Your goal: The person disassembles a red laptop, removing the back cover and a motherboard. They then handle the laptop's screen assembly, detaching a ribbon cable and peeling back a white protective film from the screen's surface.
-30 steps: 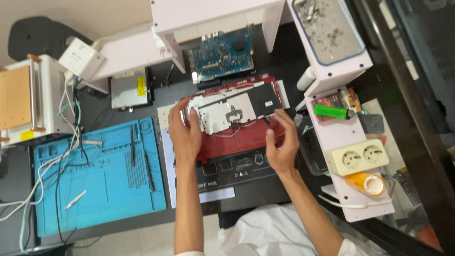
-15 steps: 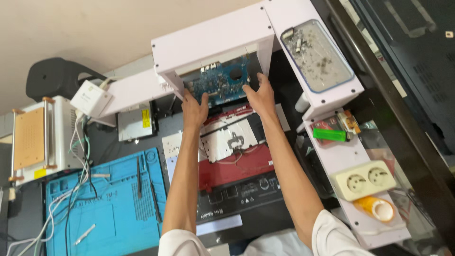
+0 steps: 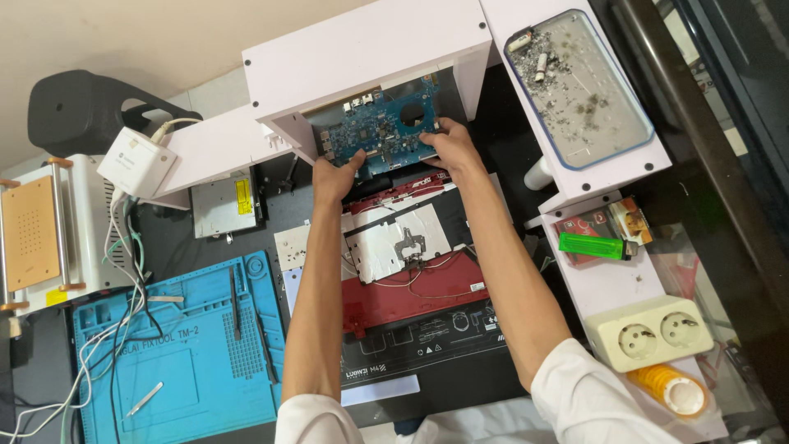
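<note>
While both arms reach forward over the desk (image 3: 209, 234), each hand grips one lower corner of a blue circuit board (image 3: 380, 130). The left hand (image 3: 332, 176) is clenched on the board's lower left corner; the right hand (image 3: 449, 146) is clenched on its lower right edge, fingers curled over the rim. The board sits half under a white shelf (image 3: 362, 51), tilted, its flat face studded with small chips, connectors and one round cut-out.

Containers: a shallow tray (image 3: 580, 86) with a blue rim rests on the white side shelf (image 3: 608, 284) to the right. It holds grey ash and a few white cigarette butts scattered across its floor. A blue silicone work mat (image 3: 177, 349) on the left has moulded compartments; thin dark tools (image 3: 236, 304) lie in its grooves, and white cables (image 3: 99, 345) trail over it.

Below the hands lies an opened red laptop shell (image 3: 415, 284), matt, with a crinkled silver foil sheet (image 3: 399, 247) and thin red wires on it. Beneath that is a black mat (image 3: 427, 345) with white outlines.

On the side shelf: a green lighter (image 3: 592, 245), glossy plastic, resting on a small red pack (image 3: 588, 230); a cream double wall socket (image 3: 648, 331), rounded; a roll of yellow tape (image 3: 670, 386). At far left stands a boxy machine with an orange perforated plate (image 3: 29, 234), and a white adapter cube (image 3: 137, 162) sits near it.
</note>
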